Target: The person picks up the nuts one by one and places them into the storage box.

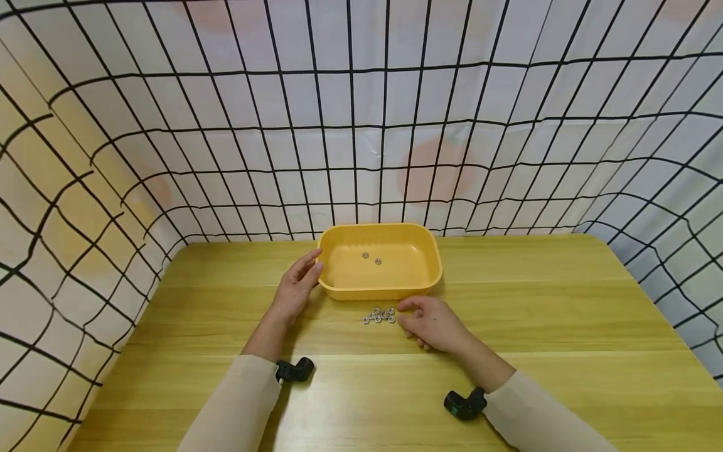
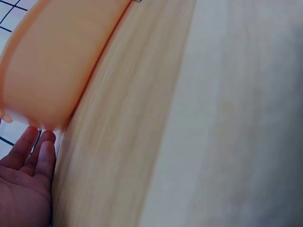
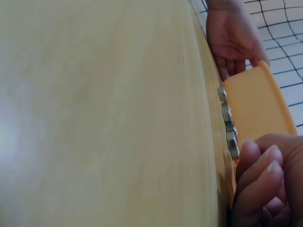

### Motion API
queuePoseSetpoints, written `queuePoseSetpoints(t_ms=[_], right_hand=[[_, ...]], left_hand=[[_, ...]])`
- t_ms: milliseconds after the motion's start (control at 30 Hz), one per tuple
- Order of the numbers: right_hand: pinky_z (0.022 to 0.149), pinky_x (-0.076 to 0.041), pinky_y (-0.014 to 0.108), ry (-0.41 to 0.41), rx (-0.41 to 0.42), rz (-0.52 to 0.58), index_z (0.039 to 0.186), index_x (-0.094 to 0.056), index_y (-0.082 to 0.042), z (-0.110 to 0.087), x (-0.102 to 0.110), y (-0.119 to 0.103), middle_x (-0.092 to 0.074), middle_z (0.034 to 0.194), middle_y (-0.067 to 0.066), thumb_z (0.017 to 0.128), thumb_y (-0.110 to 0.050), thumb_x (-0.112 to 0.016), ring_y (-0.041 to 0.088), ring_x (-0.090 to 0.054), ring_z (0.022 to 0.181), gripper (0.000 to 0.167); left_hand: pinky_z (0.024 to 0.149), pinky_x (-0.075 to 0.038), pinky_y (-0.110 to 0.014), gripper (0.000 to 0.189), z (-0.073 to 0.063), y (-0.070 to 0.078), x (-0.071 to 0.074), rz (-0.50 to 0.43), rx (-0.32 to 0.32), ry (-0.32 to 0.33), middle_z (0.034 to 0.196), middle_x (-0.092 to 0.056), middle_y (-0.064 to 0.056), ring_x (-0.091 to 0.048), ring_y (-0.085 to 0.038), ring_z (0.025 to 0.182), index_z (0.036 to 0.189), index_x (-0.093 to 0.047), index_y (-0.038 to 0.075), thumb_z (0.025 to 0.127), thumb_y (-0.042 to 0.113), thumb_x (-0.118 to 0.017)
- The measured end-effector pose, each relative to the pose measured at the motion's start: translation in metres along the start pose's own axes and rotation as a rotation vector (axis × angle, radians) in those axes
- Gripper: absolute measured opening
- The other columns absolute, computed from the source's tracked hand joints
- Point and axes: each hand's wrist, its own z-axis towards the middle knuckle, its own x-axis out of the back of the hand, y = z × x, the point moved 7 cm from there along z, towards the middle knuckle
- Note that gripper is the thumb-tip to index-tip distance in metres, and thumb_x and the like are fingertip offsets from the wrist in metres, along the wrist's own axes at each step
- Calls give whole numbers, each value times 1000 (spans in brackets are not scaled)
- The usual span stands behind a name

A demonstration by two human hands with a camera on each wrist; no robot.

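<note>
A yellow plastic tray [image 1: 380, 294] with a raised rim stands at the back middle of the table, with two small metal nuts [image 1: 378, 261] on its floor. Several more hex nuts [image 1: 385, 315] lie in a loose cluster just in front of it. My left hand [image 1: 296, 287] rests its fingertips against the tray's left end; its fingers are nearly straight in the left wrist view. Right beside the cluster, on its right, is my right hand [image 1: 433, 323], thumb and index finger pointing at the nuts with a gap between them. Its other fingers [image 3: 260, 182] are loosely curled.
The table [image 1: 536, 301] has a wood-grain top. Behind the tray and along both sides hangs a white cloth with a black grid [image 1: 373, 144]. Each wrist wears a small black camera [image 1: 466, 403].
</note>
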Motion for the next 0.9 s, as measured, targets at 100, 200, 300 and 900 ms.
queuePoseSetpoints(t_ms=[100,200,300,900], right_hand=[[39,-46,25,24,-3,-24,119,-67,-7,2,-1,-2,-65,66,3,99,-18,-67,12,-50,43,23],[39,-45,25,43,-11,-43,117,-68,-9,4,-2,-3,-65,65,2,98,-17,-68,12,-50,42,21],[38,-44,24,53,-13,-59,116,-69,-10,5,-3,-3,-65,64,2,98,-17,-69,12,-49,41,19],[41,-42,23,62,-23,-126,104,-70,-16,8,-7,-4,-65,64,-1,93,-20,-74,12,-50,41,12]], left_hand=[[117,-44,-49,46,0,0,1,2,-2,2,154,-49,-18,-46,-31,143,150,-51,20,106,32,-57],[118,-44,-49,47,0,1,0,7,-1,-1,154,-48,-17,-46,-31,144,151,-51,20,106,32,-57],[117,-44,-49,46,0,1,0,2,-1,-2,154,-48,-17,-46,-31,144,151,-51,20,106,32,-57],[117,-45,-49,46,-1,1,0,17,2,10,154,-49,-18,-48,-31,143,150,-52,21,106,32,-58]])
